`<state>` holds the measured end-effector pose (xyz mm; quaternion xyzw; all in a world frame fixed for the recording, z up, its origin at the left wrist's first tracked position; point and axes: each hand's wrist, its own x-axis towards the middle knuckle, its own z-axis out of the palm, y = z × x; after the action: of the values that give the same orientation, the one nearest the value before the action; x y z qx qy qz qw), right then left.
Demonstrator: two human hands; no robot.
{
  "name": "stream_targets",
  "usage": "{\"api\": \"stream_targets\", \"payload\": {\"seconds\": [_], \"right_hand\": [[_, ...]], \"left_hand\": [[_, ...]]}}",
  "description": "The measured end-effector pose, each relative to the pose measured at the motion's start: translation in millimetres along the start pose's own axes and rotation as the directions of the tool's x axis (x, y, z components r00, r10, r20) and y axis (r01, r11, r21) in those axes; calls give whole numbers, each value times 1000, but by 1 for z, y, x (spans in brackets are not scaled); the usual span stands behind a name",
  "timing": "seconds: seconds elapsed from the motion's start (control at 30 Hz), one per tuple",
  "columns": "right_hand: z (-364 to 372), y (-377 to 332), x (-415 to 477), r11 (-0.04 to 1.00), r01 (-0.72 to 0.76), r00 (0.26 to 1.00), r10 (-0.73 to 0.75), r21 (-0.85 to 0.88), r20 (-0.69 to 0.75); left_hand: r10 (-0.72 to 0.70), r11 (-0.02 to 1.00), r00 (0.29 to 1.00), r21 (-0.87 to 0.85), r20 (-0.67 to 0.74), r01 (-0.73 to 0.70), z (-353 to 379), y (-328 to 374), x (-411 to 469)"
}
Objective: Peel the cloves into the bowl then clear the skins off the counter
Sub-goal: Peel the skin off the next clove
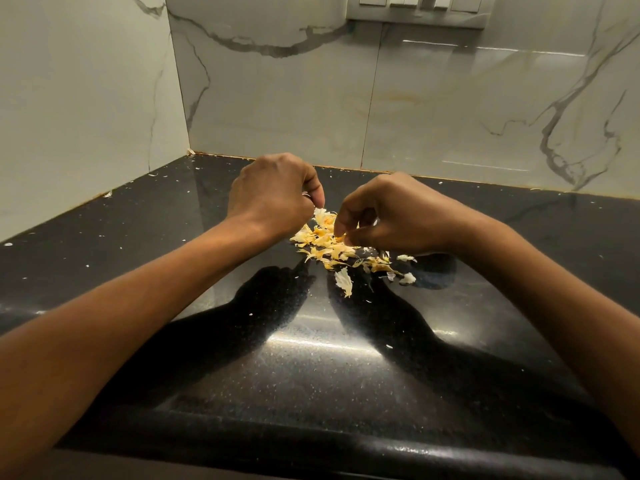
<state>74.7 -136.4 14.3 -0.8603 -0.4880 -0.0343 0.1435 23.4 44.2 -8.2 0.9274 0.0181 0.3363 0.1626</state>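
Observation:
A loose pile of pale yellow and white garlic skins [329, 244] lies on the black speckled counter [311, 358], near the back wall. My left hand [273, 192] hovers over the pile's far left edge with its fingers curled downward; what they hold is hidden. My right hand [391, 216] sits at the pile's right side, thumb and fingertips pinching skins at its top. One larger white skin [344, 281] lies apart, just in front of the pile. No bowl and no cloves are in view.
Marble-patterned walls [415, 98] close the counter at the back and left, forming a corner. A switch and socket panel [419, 8] is high on the back wall. Tiny skin flecks [152, 175] dot the counter. The counter's rounded front edge [311, 448] runs below my forearms.

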Motion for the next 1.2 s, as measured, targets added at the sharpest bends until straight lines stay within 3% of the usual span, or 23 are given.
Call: {"api": "stream_targets", "payload": {"seconds": [0.17, 0.27, 0.57, 0.73, 0.87, 0.97, 1.03, 1.13, 1.2], "right_hand": [[2, -5, -1, 998, 10, 996, -4, -59, 92], [-12, -2, -7, 997, -69, 990, 66, 27, 122], [-22, -4, -16, 978, -209, 904, 184, 21, 386], [-18, -5, -13, 985, -170, 934, 162, -4, 319], [-20, 0, -13, 981, -179, 959, 157, 78, 235], [-21, 3, -12, 972, -176, 974, 149, 155, 173], [-20, 4, -11, 963, -181, 979, 156, 200, 133], [-18, 7, -11, 940, -197, 980, 188, 280, 60], [-18, 7, -11, 922, -195, 980, 196, 334, 32]], "left_hand": [[-10, 1000, 1000, -7, -3, 10, 0, 0, 1], [-16, 1000, 1000, -20, 6, 16, -1, 1, 0], [-6, 1000, 1000, -12, 29, 6, -2, 1, 0], [17, 1000, 1000, -11, 25, -16, -1, 1, 0], [65, 997, 996, -41, 63, -62, 0, 0, 2], [118, 976, 967, -203, 224, -72, -3, 3, 3], [155, 924, 906, -381, 393, 7, -8, 7, 3], [157, 892, 828, -437, 538, 114, -8, 9, 2], [152, 880, 825, -455, 544, 138, -6, 7, 2]]}}
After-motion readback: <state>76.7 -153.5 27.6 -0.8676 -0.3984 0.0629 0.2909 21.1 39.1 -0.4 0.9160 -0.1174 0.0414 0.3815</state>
